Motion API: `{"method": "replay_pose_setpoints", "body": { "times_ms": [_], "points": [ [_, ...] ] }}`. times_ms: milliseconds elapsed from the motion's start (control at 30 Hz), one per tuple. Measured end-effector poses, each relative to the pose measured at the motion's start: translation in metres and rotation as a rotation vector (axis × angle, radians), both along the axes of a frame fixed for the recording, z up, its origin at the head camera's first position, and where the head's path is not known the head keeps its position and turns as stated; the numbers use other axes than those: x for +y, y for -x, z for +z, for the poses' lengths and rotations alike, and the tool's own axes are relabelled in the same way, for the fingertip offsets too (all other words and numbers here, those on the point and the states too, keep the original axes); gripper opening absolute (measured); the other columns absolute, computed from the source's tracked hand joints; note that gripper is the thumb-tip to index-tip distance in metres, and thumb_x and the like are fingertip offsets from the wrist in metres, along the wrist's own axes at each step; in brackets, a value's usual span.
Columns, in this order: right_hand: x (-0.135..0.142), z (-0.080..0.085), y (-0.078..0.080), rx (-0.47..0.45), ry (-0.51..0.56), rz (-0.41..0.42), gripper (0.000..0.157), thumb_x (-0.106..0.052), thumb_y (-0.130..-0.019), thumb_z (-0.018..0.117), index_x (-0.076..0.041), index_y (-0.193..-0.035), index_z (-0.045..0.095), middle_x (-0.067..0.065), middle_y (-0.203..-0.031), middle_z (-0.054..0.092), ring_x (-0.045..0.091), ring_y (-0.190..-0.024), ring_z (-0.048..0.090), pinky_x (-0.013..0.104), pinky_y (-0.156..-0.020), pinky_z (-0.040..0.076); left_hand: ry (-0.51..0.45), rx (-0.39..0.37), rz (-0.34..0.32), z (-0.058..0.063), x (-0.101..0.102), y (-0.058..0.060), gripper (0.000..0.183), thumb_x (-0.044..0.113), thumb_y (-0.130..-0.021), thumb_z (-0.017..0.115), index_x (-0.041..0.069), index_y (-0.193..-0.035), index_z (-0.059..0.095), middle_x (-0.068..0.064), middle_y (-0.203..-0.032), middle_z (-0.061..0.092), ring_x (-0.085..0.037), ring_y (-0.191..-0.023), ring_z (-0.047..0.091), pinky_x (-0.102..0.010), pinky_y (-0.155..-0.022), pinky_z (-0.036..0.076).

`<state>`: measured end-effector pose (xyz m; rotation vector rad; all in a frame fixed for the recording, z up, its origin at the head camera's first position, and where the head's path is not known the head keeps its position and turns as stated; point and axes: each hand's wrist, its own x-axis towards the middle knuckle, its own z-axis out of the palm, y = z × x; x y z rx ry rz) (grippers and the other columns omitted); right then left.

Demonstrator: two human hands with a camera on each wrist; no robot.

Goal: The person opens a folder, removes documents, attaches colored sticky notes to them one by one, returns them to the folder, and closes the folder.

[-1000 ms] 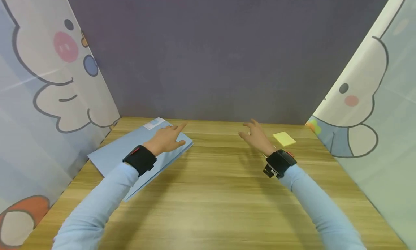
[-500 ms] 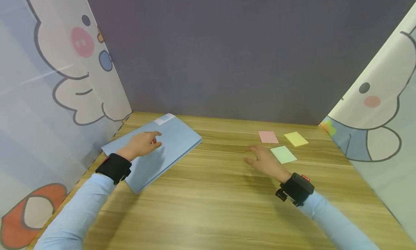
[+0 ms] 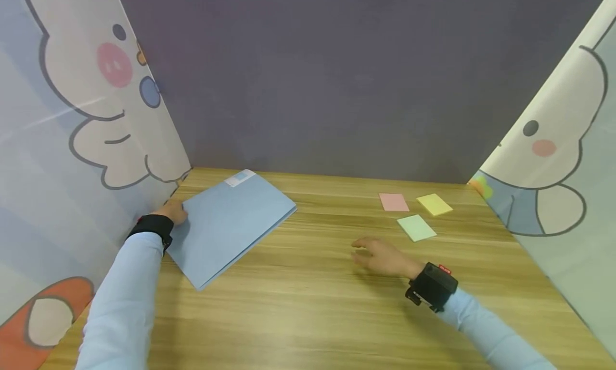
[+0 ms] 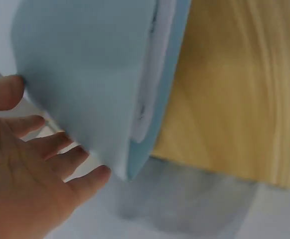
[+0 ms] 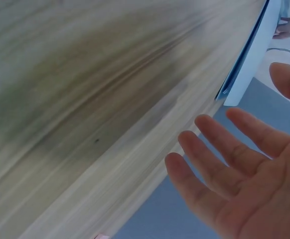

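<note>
A light blue folder (image 3: 231, 225) with a white label near its far corner lies aslant on the left of the table. My left hand (image 3: 175, 212) is at its left edge. Seen from the left wrist, the fingers of that hand (image 4: 40, 154) are spread and nearly straight, with the thumb and fingertips along the folder's edge (image 4: 85, 99). White sheets (image 4: 157, 69) show inside the folder. My right hand (image 3: 382, 256) hovers over the table's right half, holding nothing. Its fingers (image 5: 210, 174) are loosely extended in the right wrist view.
Beyond my right hand lie a pink sticky-note pad (image 3: 393, 202), a yellow pad (image 3: 434, 205) and a pale green pad (image 3: 416, 228). A dark grey panel (image 3: 308, 81) stands behind the wooden table (image 3: 289, 316). Cartoon-printed sheets (image 3: 53, 161) wall both sides.
My left hand has moved left and down from above the folder to its left edge. My right hand has drawn back nearer, uncovering the pink and green pads. The head view has shifted slightly.
</note>
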<state>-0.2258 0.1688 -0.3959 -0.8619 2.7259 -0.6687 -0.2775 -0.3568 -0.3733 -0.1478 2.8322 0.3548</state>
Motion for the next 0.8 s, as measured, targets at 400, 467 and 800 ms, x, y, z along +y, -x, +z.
{"method": "replay_pose_setpoints", "body": {
  "times_ms": [400, 467, 800],
  "points": [
    [-0.005, -0.004, 0.005, -0.011, -0.015, -0.008, 0.045, -0.028, -0.092, 0.054, 0.0, -0.128, 0.05, 0.017, -0.126, 0.054, 0.034, -0.116, 0.051, 0.049, -0.097, 0.04, 0.06, -0.011, -0.097, -0.002, 0.001, -0.011, 0.064, 0.031, -0.094, 0.037, -0.023, -0.128, 0.03, -0.044, -0.129, 0.033, -0.056, -0.118, 0.033, -0.059, -0.097, 0.033],
    [-0.009, -0.004, 0.006, -0.011, -0.018, -0.002, 0.046, -0.029, -0.092, 0.054, 0.0, -0.128, 0.05, 0.017, -0.126, 0.055, 0.034, -0.115, 0.052, 0.049, -0.096, 0.041, 0.064, -0.048, -0.124, 0.0, 0.008, -0.014, 0.069, 0.038, -0.094, 0.038, -0.02, -0.131, 0.029, -0.042, -0.13, 0.034, -0.055, -0.119, 0.034, -0.059, -0.097, 0.033],
    [-0.048, -0.002, 0.019, -0.008, -0.078, 0.066, 0.051, -0.031, -0.092, 0.053, -0.001, -0.132, 0.046, 0.018, -0.136, 0.046, 0.034, -0.123, 0.045, 0.047, -0.102, 0.037, -0.099, -0.123, -0.213, -0.003, 0.025, -0.019, 0.083, 0.046, -0.093, 0.043, -0.021, -0.135, 0.018, -0.041, -0.136, 0.026, -0.053, -0.122, 0.033, -0.055, -0.097, 0.036]
  ]
}}
